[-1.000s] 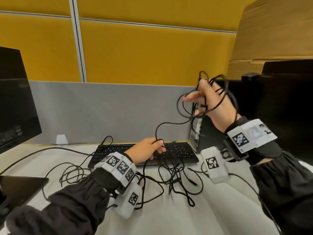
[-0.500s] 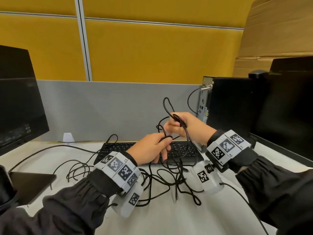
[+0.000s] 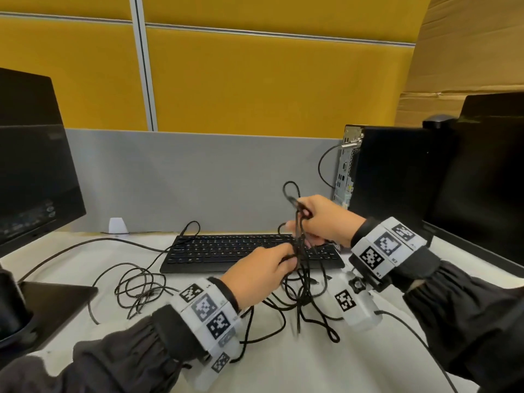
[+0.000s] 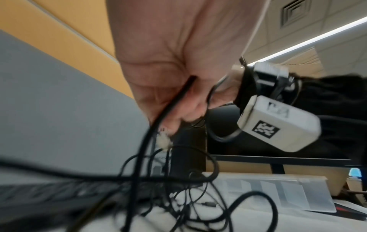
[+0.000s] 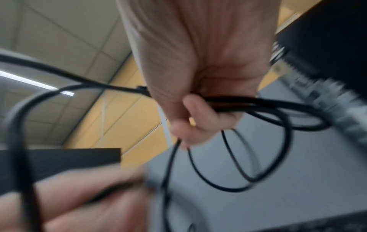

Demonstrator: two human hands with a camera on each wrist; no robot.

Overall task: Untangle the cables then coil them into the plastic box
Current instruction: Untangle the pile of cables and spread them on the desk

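A: Head view: where are the black cables (image 3: 300, 282)?
B: Bunched above the keyboard (image 3: 215, 252), their loops trailing onto the white surface (image 3: 283, 364).
A: And the hands?
B: The right hand (image 3: 323, 219) has its fingers clenched round several strands; the left hand (image 3: 255, 275), just below it, pinches the same bundle.
A: The plastic box (image 4: 278, 193)?
B: On the surface, seen from the left wrist.

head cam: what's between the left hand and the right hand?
Only black cable strands: a short bunch runs from the right hand down to the left hand, over the keyboard. Head view shows it.
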